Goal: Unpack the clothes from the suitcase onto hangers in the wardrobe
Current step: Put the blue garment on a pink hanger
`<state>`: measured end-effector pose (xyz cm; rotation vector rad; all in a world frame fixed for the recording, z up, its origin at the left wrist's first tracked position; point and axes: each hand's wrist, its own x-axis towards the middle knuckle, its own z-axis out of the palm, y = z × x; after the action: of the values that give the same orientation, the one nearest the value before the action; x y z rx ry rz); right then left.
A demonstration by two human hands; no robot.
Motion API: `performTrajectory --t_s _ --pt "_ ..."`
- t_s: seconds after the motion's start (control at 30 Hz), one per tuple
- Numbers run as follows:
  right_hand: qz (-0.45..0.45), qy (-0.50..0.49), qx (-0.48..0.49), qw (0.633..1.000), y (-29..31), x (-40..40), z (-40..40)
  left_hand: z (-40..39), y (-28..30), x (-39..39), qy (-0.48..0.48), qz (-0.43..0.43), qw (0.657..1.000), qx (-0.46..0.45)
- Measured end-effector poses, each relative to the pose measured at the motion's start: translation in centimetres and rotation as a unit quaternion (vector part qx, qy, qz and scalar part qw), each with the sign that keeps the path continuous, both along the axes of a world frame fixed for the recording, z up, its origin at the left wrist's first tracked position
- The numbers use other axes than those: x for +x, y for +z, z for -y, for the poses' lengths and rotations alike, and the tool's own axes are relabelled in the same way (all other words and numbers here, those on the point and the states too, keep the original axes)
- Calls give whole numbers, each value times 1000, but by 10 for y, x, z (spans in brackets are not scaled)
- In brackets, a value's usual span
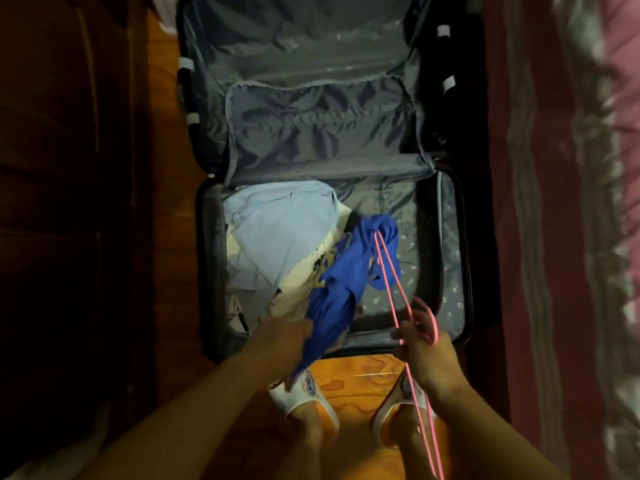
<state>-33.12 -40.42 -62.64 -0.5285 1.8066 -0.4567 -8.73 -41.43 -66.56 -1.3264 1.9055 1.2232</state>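
An open dark suitcase [453, 258] fills centre frame, pale blue and cream clothes [277, 237] heaped lower left, a blue garment [346, 282] draped on a pink hanger [394, 289].

I see royal blue garment [346, 271] | pink hanger [393, 289] | pale blue shirt [277, 230] | cream cloth [298, 289] | grey suitcase lining [311, 133], small pale motifs | orange floor [356, 379] | white slippers [304, 400]
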Motion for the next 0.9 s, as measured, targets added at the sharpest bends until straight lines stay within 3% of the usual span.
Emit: performTrajectory --t_s 0.1,0.17,0.27,0.3,0.5,0.67,0.77,0.9 --pt "-27 27 3 999 20 -12 -8 -12 8 -7 71 22 997 13" --pt "-33 29 -1 999 30 -23 -6 -11 18 -14 199 11 979 -38" --pt "-44 45 -3 998 47 -40 -1 0 48 -22 445 -75 886 -108" --pt "-39 44 -9 998 60 -46 2 9 68 -25 479 -99 863 -127" --pt "18 105 -91 990 181 -76 33 56 218 -51 446 -165 849 -231" --pt "17 166 -154 974 298 -101 76 79 360 -71 351 -193 894 -201" --pt "17 222 -170 960 368 -92 101 77 448 -79 334 -194 896 -220" --pt "22 371 -218 903 423 -50 118 68 554 -78 330 -205 885 -259"
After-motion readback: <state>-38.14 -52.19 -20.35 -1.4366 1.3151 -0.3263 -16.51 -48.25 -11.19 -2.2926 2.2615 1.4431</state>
